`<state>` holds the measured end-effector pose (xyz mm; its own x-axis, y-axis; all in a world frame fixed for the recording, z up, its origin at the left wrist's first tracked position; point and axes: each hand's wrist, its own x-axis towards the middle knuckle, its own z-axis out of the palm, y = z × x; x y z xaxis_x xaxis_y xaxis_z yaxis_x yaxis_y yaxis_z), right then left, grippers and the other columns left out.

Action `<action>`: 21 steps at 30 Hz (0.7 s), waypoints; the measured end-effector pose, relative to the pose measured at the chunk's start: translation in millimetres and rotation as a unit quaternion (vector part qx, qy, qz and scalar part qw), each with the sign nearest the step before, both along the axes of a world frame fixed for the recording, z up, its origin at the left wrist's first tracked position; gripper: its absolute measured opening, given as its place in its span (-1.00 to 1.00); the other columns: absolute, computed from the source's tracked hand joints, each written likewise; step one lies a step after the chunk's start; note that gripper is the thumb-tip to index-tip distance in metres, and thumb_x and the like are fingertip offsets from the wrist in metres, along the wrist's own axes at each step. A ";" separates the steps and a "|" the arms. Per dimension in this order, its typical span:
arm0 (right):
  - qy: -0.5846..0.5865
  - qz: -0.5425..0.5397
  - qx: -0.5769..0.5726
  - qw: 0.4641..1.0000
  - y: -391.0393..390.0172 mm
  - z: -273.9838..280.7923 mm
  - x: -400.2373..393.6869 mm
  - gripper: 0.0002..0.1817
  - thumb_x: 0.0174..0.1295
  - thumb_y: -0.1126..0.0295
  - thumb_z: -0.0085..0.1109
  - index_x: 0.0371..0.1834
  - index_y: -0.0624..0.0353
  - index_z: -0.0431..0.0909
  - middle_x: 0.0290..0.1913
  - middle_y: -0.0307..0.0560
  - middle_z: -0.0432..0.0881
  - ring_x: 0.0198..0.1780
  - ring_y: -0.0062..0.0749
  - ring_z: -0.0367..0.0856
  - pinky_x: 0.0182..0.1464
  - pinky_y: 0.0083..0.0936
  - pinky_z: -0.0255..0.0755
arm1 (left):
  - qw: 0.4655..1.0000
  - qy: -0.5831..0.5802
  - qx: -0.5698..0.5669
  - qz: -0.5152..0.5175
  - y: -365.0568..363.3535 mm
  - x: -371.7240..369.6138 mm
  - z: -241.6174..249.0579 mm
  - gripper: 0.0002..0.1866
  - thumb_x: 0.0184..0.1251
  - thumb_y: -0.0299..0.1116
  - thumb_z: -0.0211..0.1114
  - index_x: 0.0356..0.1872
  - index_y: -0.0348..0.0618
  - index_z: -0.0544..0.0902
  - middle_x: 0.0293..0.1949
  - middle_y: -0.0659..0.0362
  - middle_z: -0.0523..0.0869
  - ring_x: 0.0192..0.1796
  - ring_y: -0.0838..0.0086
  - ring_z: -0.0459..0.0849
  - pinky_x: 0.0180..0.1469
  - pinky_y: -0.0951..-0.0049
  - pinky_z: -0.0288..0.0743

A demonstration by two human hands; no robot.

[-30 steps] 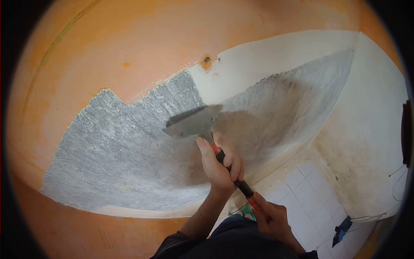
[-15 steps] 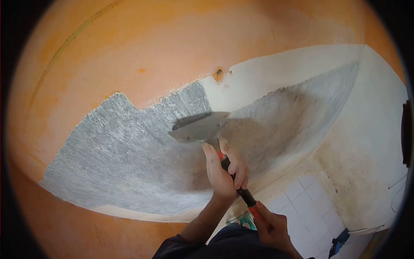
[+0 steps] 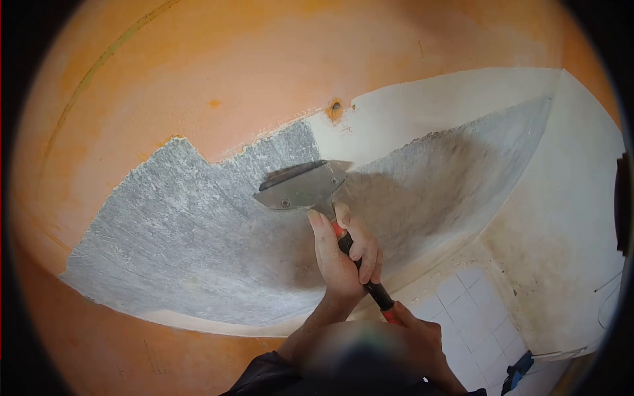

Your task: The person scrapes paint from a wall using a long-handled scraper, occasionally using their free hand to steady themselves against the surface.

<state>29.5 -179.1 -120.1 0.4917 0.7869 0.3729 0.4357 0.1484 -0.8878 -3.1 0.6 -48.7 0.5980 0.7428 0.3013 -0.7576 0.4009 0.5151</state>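
A wall scraper (image 3: 304, 188) with a wide grey metal head and a black and red handle lies against the wall. My left hand (image 3: 345, 254) wraps round the upper handle, just under the head. Lower down, my right hand (image 3: 417, 330) is closed on the red end of the same handle, partly covered by a blurred shape close to the camera. The head is tilted, its dark upper edge beside the bare grey patch (image 3: 165, 211) where rough surface shows. White coating (image 3: 389, 122) borders the patch at the upper right.
Orange paint (image 3: 231, 66) covers the wall above and at the lower left. A small hole (image 3: 336, 107) sits above the scraper head. White wall (image 3: 561, 218) stands at the right, over white floor tiles (image 3: 475, 310). A dark blue object (image 3: 518, 371) lies at the lower right.
The scraper head has shifted slightly up and left along the wall, both hands still gripping it. A blurred shape now covers the bottom middle, where a green item showed before.
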 end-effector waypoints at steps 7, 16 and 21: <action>-0.025 0.002 -0.007 1.000 2.7 10.1 3.9 -0.43 0.14 0.53 0.29 0.28 0.07 0.47 -0.57 -0.04 0.57 -0.65 -0.42 0.53 -0.55 -0.57 0.39 | 1.000 -0.014 0.011 -0.008 2.1 2.7 8.9 -0.47 0.53 0.20 -0.42 -0.25 0.01 0.36 -0.74 0.36 0.18 -0.92 0.64 0.05 -0.93 0.59 0.10; -0.022 0.014 -0.005 1.000 0.5 11.1 2.4 -0.48 0.18 0.59 0.18 0.26 0.30 0.42 -0.25 0.14 0.72 -0.38 -0.50 0.67 -0.29 -0.58 0.51 | 0.998 -0.049 0.029 -0.012 4.2 4.2 22.1 -0.49 0.53 0.19 -0.40 -0.25 0.03 0.37 -0.72 0.34 0.20 -0.91 0.64 0.09 -0.93 0.60 0.12; -0.022 0.007 -0.017 1.000 -5.4 8.7 0.2 -0.46 0.16 0.64 0.15 0.28 0.31 0.40 -0.20 0.12 0.72 -0.37 -0.51 0.67 -0.27 -0.61 0.50 | 0.997 -0.062 0.034 -0.034 4.4 4.5 8.9 -0.49 0.52 0.21 -0.37 -0.24 0.03 0.37 -0.73 0.35 0.19 -0.91 0.64 0.12 -0.92 0.60 0.18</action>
<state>29.8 -184.5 -111.4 0.4640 0.8068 0.3658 0.4719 0.1243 -0.8728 1.4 5.0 -39.8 0.6012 0.6772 0.4243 -0.7894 0.4210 0.4467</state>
